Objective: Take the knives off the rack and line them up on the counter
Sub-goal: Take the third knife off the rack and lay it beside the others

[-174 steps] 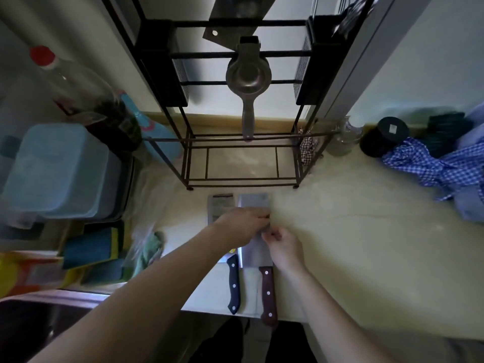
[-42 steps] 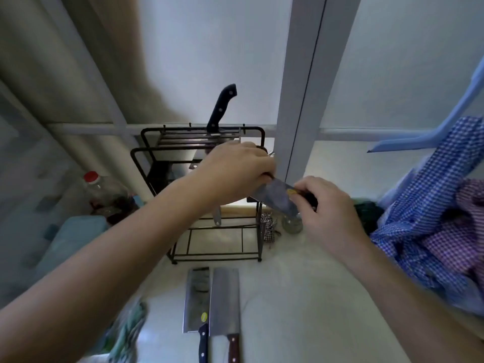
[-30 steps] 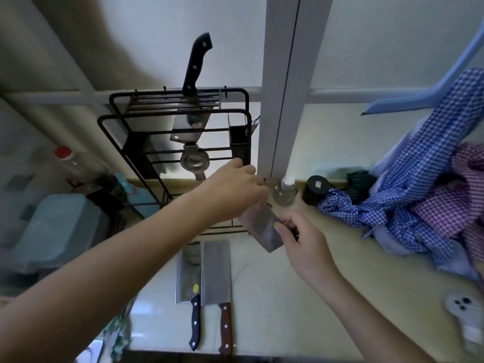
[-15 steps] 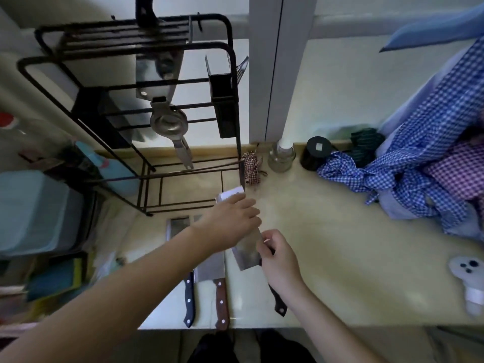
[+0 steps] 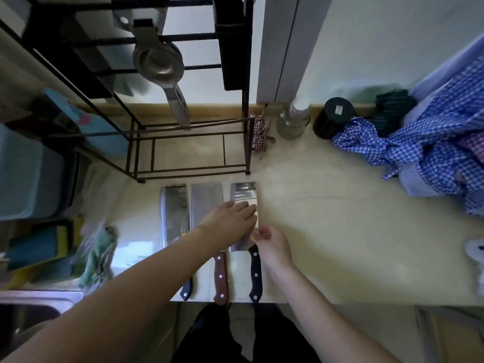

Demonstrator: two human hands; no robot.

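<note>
Third cleaver (image 5: 243, 196) flat on bench (image 5: 340, 218), rightmost in row. Your left hand (image 5: 230, 221) pressing blade, fingers spread; right hand (image 5: 272, 244) pinching blade heel. Handles overhang bench edge — bump tips one off. Sliding fingers risks cut.

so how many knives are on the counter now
3, side by side: dark-handled steel cleaver leftmost, brown-handled steel cleaver in the middle, black-handled steel cleaver rightmost. More may remain on the rack, out of view.
</note>
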